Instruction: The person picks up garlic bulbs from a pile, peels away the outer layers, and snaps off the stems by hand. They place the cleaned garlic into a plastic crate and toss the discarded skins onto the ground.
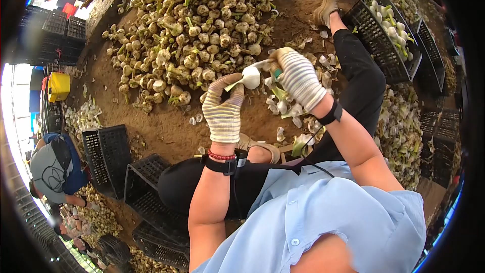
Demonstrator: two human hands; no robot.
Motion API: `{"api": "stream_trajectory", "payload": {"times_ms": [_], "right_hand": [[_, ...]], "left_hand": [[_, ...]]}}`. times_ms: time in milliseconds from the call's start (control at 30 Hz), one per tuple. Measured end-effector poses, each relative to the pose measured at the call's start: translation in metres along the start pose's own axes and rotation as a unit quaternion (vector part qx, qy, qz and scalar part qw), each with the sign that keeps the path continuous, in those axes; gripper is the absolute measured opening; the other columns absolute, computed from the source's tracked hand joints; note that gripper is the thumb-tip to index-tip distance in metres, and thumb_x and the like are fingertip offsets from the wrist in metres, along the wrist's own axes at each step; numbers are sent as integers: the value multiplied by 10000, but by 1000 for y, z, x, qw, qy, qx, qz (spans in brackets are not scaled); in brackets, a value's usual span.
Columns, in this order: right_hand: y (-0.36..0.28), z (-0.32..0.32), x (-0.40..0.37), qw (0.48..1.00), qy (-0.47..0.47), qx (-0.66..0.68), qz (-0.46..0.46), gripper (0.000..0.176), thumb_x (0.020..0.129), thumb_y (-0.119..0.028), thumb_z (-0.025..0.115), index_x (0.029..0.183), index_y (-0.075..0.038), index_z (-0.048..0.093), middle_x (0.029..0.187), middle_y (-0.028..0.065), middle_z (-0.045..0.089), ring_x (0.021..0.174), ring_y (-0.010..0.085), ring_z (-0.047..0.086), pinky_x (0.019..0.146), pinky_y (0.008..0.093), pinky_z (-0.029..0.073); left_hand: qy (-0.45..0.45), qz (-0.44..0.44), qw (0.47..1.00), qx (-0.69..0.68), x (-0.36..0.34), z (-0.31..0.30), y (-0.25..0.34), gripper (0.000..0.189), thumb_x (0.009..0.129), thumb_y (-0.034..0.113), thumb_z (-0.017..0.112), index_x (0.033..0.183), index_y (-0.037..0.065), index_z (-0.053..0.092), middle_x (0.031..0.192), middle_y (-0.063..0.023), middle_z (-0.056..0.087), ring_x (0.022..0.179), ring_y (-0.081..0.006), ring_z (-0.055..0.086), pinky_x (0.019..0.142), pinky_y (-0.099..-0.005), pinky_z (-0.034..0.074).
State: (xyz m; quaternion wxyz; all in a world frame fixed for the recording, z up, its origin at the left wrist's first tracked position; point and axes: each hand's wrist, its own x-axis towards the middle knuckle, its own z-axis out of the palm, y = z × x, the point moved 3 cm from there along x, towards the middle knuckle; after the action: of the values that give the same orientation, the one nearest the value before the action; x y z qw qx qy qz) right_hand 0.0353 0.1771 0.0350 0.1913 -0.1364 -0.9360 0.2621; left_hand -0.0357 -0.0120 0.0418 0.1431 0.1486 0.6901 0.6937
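My left hand [224, 107], in a striped work glove, pinches a white garlic bulb [250, 78] by its short pale stem. The bulb's surface looks clean and smooth. My right hand [299, 77], gloved the same way, is closed just right of the bulb. A strip of garlic skin [263, 64] runs from the bulb to its fingers. Something small and green [277, 73] shows at those fingers; I cannot tell what it is. Beyond both hands lies a big heap of unpeeled garlic [202, 35] with dirty skins and cut stems.
Peeled skins [283, 102] litter the dirt floor under my right hand. A black crate [385, 45] of white garlic stands at the upper right. More black crates [105, 156] sit at my left, near a person in a grey cap [49, 169]. A yellow container [59, 87] is farther back.
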Motion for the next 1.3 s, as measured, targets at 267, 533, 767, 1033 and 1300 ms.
{"api": "stream_trajectory", "payload": {"times_ms": [267, 533, 767, 1033, 1300], "right_hand": [[1, 1, -10, 958, -188, 169, 132, 464, 858, 12, 527, 1321, 1, 508, 1094, 245, 644, 961, 391, 635, 812, 421, 521], [-12, 75, 4, 914, -196, 354, 20, 407, 902, -80, 594, 1305, -45, 548, 1086, 156, 653, 945, 287, 640, 812, 388, 531], [217, 241, 39, 735, -16, 430, 525, 460, 913, -179, 651, 1314, 7, 522, 937, 103, 650, 654, 181, 572, 596, 335, 491], [232, 257, 72, 683, -50, 411, 602, 676, 947, -325, 612, 1473, 16, 358, 1449, 145, 484, 1303, 250, 478, 1043, 334, 366], [80, 77, 24, 575, -110, 691, 424, 138, 917, -157, 693, 1037, -88, 692, 885, -24, 692, 730, 81, 633, 584, 216, 494]], "left_hand": [[38, -156, 956, -245, 14, -14, -33, 287, 806, -117, 616, 1046, 25, 685, 1087, -93, 695, 1011, -193, 646, 881, -314, 540], [91, -268, 892, -351, 28, -5, -63, 540, 880, 25, 660, 1379, 120, 479, 1265, -150, 601, 1133, -255, 604, 927, -358, 542], [90, -354, 894, -259, 30, -16, -82, 302, 917, 51, 634, 1217, 77, 644, 1177, -117, 672, 922, -191, 668, 698, -335, 591], [86, -348, 907, -220, 35, -17, -87, 305, 900, 18, 649, 1205, 4, 648, 1164, -141, 679, 1034, -199, 669, 774, -257, 566], [-62, -195, 975, -82, 36, 16, -89, 886, 719, -60, 791, 1466, 122, 352, 1380, -182, 484, 1189, -273, 562, 965, -330, 524]]}}
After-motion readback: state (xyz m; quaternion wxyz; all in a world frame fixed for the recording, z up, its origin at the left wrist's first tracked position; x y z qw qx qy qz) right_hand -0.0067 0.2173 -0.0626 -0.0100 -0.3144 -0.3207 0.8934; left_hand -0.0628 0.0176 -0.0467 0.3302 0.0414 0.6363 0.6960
